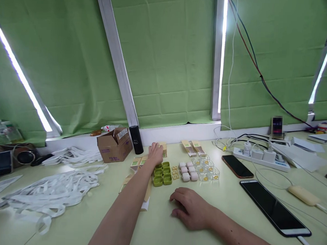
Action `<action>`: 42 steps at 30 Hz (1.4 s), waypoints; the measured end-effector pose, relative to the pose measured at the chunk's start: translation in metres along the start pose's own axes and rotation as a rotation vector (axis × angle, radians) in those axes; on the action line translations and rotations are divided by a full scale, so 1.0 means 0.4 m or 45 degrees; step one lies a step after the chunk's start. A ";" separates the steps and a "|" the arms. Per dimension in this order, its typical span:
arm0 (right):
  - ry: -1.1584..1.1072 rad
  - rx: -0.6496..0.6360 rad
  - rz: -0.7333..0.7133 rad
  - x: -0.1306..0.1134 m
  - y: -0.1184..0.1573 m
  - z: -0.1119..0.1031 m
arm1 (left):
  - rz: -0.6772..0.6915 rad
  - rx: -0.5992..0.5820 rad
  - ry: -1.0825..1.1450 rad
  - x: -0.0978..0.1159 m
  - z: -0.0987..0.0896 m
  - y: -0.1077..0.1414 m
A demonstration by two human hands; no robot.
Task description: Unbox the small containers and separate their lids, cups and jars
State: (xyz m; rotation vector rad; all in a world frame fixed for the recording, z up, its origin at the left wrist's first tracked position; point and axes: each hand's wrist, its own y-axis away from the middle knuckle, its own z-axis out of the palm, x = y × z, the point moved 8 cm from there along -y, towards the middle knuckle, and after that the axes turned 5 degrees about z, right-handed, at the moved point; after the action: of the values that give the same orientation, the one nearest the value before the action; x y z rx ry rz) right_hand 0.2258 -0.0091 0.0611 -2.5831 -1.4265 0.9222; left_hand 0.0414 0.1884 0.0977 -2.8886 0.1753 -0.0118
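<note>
My left hand reaches to the back, its fingers stretched out beside a small tan card sleeve; whether they touch it I cannot tell. Under and left of that forearm lie more card sleeves, partly hidden. Just in front of the hand stand several green square cups in two columns. To their right are small gold-coloured pieces, pale pink blocks and clear cups with yellow bits inside. My right hand rests on the table nearer to me, fingers loosely curved, thumb apart, no object visible in it.
A cardboard box and a black cylinder stand at the back. White straps are heaped on the left. Two phones, a power strip, a power bank and cables lie on the right. Two card sleeves sit behind the cups.
</note>
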 end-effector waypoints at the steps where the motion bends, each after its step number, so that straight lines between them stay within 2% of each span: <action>1: -0.001 0.002 0.000 0.001 0.000 0.000 | 0.017 0.008 0.019 0.005 0.000 0.000; 10: 0.011 0.009 -0.007 -0.001 0.000 -0.004 | 0.013 0.110 0.246 0.024 -0.024 0.020; 16: 0.004 0.102 -0.042 0.005 0.003 -0.013 | -0.019 0.280 0.577 0.023 -0.085 0.024; 18: 0.015 0.205 -0.058 0.011 0.004 -0.032 | -0.017 0.313 0.725 0.032 -0.113 0.030; 21: 0.021 0.474 -0.072 0.021 0.012 -0.086 | 0.024 0.318 0.939 0.061 -0.155 0.065; 24: -0.024 0.749 -0.026 0.038 0.028 -0.144 | 0.085 0.288 1.081 0.097 -0.189 0.141; 27: -0.099 0.908 0.040 0.058 0.042 -0.181 | 0.177 0.172 1.339 0.142 -0.191 0.243; 29: -0.142 0.894 0.064 0.067 0.043 -0.184 | 0.188 0.085 1.442 0.168 -0.175 0.308; 33: -0.158 0.676 0.098 0.082 0.029 -0.146 | 0.194 0.028 1.465 0.210 -0.140 0.399; 38: -0.094 0.459 0.172 0.094 0.011 -0.100 | 0.202 0.040 1.342 0.237 -0.113 0.447; 42: -0.049 0.394 0.188 0.093 0.008 -0.103 | 0.199 0.064 1.316 0.224 -0.091 0.462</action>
State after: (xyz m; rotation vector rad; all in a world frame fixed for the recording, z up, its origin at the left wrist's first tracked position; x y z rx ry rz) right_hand 0.2646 0.0280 0.0762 -2.4719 -1.0149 1.1164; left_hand 0.1078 -0.0092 0.0871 -2.5058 0.5518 -1.4315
